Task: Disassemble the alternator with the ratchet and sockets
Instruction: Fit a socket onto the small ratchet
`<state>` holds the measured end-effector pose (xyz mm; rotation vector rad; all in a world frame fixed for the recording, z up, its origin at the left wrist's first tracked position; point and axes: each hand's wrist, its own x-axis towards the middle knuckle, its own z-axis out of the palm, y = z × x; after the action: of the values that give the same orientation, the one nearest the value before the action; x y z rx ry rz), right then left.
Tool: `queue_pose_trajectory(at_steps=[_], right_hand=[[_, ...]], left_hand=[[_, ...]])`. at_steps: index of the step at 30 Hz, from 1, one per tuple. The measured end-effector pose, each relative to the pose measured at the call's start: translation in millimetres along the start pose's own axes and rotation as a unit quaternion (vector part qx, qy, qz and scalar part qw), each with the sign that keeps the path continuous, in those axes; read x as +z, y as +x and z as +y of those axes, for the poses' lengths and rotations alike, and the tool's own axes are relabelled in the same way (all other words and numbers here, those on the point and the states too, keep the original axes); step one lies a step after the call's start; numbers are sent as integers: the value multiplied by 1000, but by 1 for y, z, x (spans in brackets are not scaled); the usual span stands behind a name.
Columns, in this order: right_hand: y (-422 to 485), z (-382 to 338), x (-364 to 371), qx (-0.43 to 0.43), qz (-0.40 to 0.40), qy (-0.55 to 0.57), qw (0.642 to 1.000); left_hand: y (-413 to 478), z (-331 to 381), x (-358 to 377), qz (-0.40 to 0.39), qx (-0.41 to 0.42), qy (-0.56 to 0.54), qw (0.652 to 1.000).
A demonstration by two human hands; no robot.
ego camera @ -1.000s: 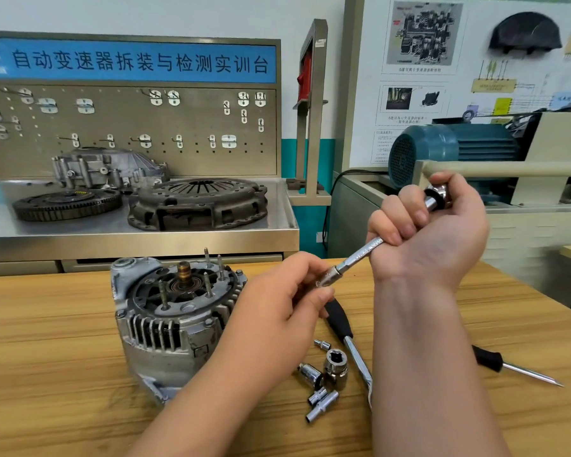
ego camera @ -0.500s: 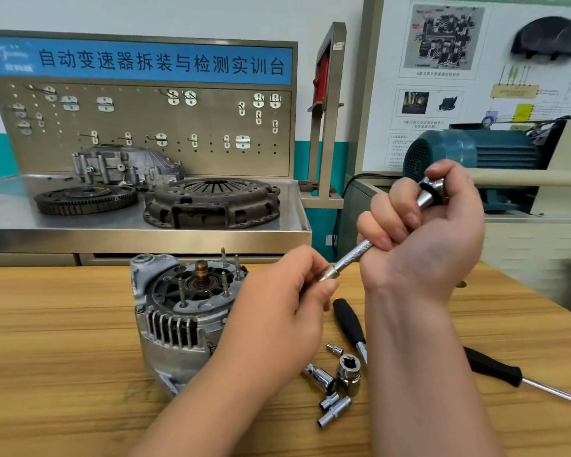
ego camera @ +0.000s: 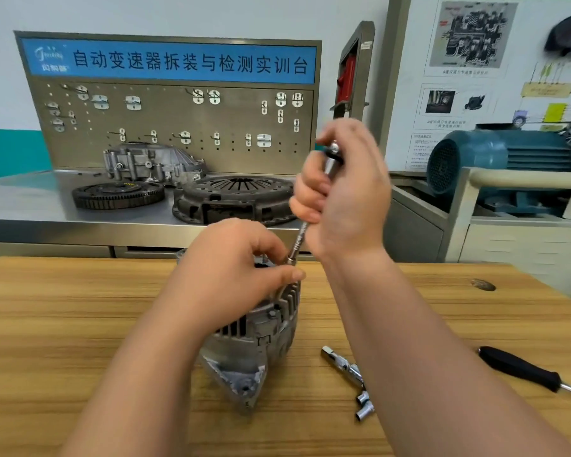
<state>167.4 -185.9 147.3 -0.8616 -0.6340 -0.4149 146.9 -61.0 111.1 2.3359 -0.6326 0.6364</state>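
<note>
My right hand fists the knurled steel driver, left hand pinching its tip at one o'clock on the grey finned alternator; next, I'd turn squarely.

The right hand gripped the ratchet nearly upright over the alternator, which stood on the desk. The left hand pinched the ratchet's lower end at the alternator's top. Loose sockets and a black-handled screwdriver lay to the right.
</note>
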Motion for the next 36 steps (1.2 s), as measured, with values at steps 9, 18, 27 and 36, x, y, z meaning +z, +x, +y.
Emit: queue_pose_trajectory(at_steps=[9,18,27,36], right_hand=[[6,26,18,64,-38,-108,991],[-1,28,19,51,-31,-160,985],[-3,27,16,21,-26,-190,981],[-3,29,8,35,-20,-146,988]], left_hand=[[4,-26,-3,-31,-25,-27,999],[6,-29,3,-59,-28,-76,995],[6,-37,12,-83,-40,-110,990],[5,-40,28,-103,-17,-151,983]])
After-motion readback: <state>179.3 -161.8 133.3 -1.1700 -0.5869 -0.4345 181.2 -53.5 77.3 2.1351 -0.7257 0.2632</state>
